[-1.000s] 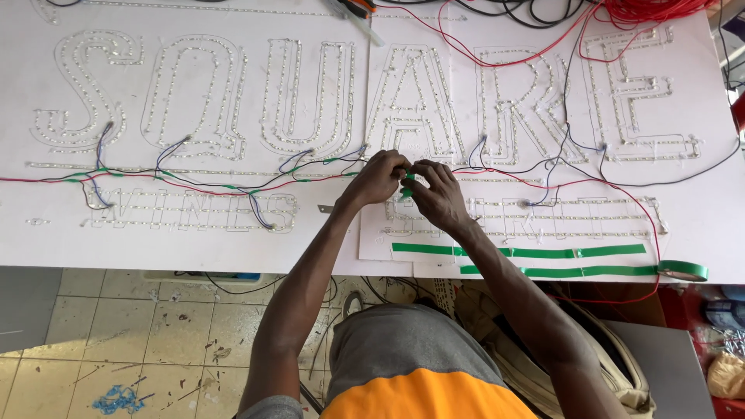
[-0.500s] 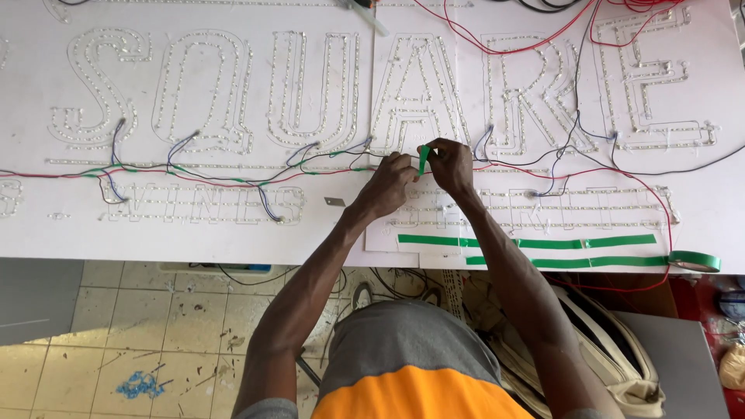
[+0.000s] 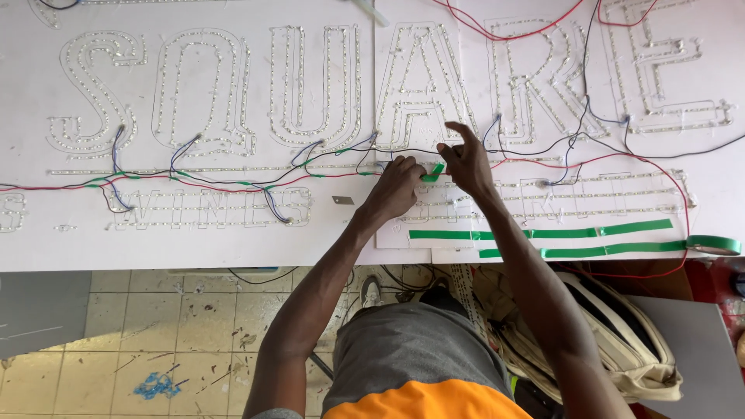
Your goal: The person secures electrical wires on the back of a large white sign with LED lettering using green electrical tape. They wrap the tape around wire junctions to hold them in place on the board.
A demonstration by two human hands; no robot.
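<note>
Since the earlier frame our hands slide slightly down and left along the wiring, keeping the green tape between them.

Our left hand (image 3: 394, 188) closes its fingers around one end of a short piece of green tape (image 3: 433, 172), and our right hand (image 3: 466, 159) pinches the other end with thumb and middle fingers while the forefinger lifts free; we stretch the piece taut so that it lies flat over the black and red wires (image 3: 233, 182) just below the big outlined letters of LED strip (image 3: 423, 85). We keep it low on the white sign board (image 3: 194, 248), which lies on the desk, because the wire run crosses right there. Spare green tape strips (image 3: 543, 233) lie stuck near the board's edge, with the tape roll (image 3: 714, 245) at their far right, within easy reach.
</note>
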